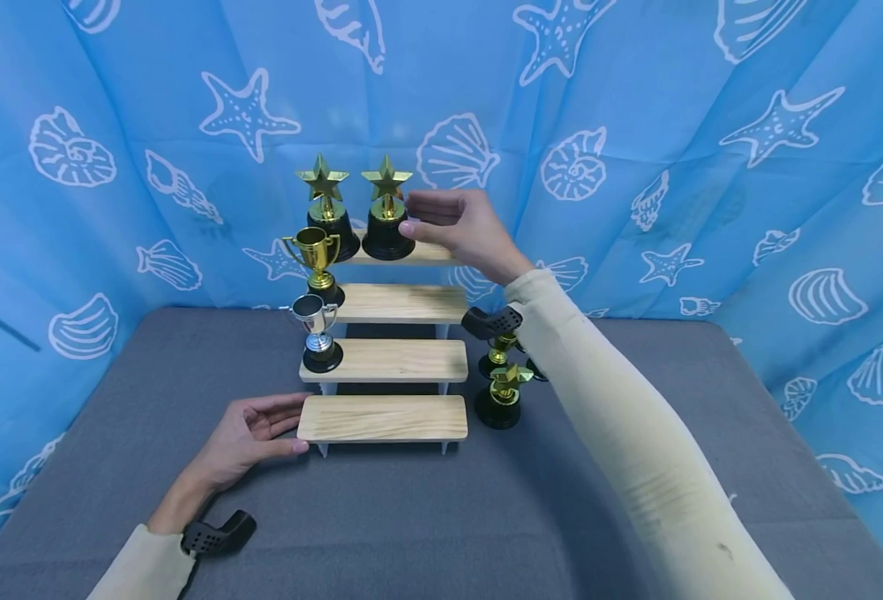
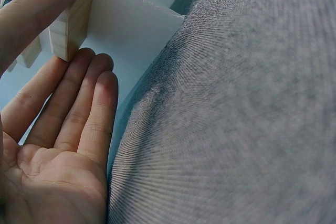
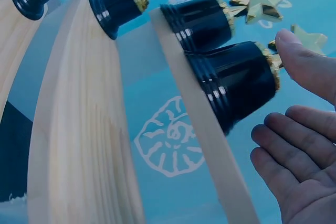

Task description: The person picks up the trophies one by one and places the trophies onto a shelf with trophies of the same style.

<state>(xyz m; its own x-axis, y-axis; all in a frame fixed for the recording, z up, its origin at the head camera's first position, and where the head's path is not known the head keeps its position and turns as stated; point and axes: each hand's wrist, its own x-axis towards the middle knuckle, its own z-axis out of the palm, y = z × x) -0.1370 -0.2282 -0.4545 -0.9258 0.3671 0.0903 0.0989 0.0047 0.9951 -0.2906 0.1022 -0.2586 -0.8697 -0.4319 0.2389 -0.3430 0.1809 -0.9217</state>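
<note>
- At 12 o'clock I see the right hand (image 1: 473, 229), thumb spread from straight fingers, beside a gold star trophy (image 1: 387, 237).
- That trophy stands on the top wooden step (image 1: 432, 255), 11 o'clock.
- At 8 o'clock, the left hand (image 1: 239, 443), thumb spread, touches the bottom step (image 1: 383, 419).

Your stand (image 1: 381, 418): pale wood steps, streaky grain, white supports (image 2: 126, 35). On its top step you've got star trophies (image 1: 386, 239), gold over black. Left end of stand, lower steps: gold cup (image 1: 314, 247) on black, then silver cup (image 1: 312, 312) on black. Right of stand: more trophies (image 1: 499, 406), gold and black. Under stand: dark grey cloth (image 1: 374, 525). Behind stand: blue curtain (image 1: 449, 50), white shell and starfish outlines. Your sleeves (image 1: 621, 417): cream.
</note>
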